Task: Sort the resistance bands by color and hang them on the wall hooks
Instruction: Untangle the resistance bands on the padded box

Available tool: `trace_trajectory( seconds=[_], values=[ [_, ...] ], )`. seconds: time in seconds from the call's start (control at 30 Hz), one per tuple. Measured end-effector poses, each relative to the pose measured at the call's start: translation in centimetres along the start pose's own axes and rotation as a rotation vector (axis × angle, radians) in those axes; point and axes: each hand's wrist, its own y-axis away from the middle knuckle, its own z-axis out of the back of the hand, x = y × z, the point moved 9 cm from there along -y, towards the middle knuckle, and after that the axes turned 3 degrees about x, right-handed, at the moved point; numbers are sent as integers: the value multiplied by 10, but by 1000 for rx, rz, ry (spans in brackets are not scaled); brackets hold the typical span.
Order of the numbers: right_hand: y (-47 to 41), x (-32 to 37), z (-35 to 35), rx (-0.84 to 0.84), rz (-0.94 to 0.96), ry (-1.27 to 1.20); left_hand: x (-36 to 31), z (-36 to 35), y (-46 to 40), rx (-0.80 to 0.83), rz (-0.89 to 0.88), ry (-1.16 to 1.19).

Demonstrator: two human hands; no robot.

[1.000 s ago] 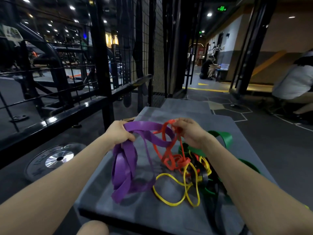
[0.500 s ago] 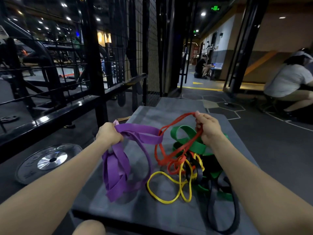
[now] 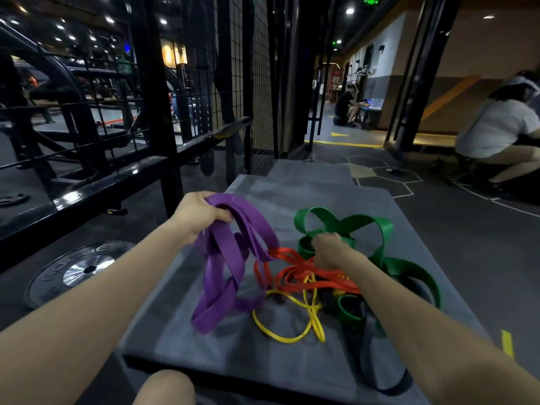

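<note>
A tangle of resistance bands lies on a grey padded box [image 3: 263,355]. My left hand [image 3: 198,213] grips a bunch of wide purple bands [image 3: 222,267], lifted so they hang down to the pad. My right hand [image 3: 331,249] is down in the pile with its fingers curled round the orange bands [image 3: 295,276], just in front of the wide green bands [image 3: 344,226]. A thin yellow band [image 3: 292,325] lies loose at the front. A black band [image 3: 377,363] trails toward the pad's near right corner, partly under my right forearm.
A black steel rack with a wire mesh wall [image 3: 222,83] stands to the left and ahead. A weight plate [image 3: 79,270] lies on the floor at the left. One person [image 3: 502,133] crouches at the right; another sits far down the corridor.
My right hand has dropped from holding the orange band up in the air down into the pile. My left hand holds the purple bands in much the same place.
</note>
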Motion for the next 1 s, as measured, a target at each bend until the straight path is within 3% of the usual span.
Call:
trace_trajectory(
  seconds=[0.1, 0.23, 0.37, 0.47, 0.57, 0.73, 0.83, 1.0],
  values=[
    [-10, 43, -2, 67, 130, -320, -5, -6, 4, 44, -27, 65],
    [-9, 60, -22, 116, 163, -214, -7, -3, 6, 53, -49, 45],
    [-7, 54, -3, 25, 168, -213, 6, 7, 2, 21, -16, -5],
    [7, 62, 42, -171, 299, -394, 15, 2, 3, -3, -8, -99],
    [26, 62, 85, -364, 414, -725, 15, -16, 4, 23, -24, -189],
    [44, 23, 123, -641, 390, -1047, 9, -19, -6, -12, -29, -175],
    [46, -2, 124, -678, 312, -1011, 12, -8, -9, -77, -8, -44],
    [28, -23, 85, -468, 162, -769, 3, 18, -17, -191, 8, 218]
  ],
)
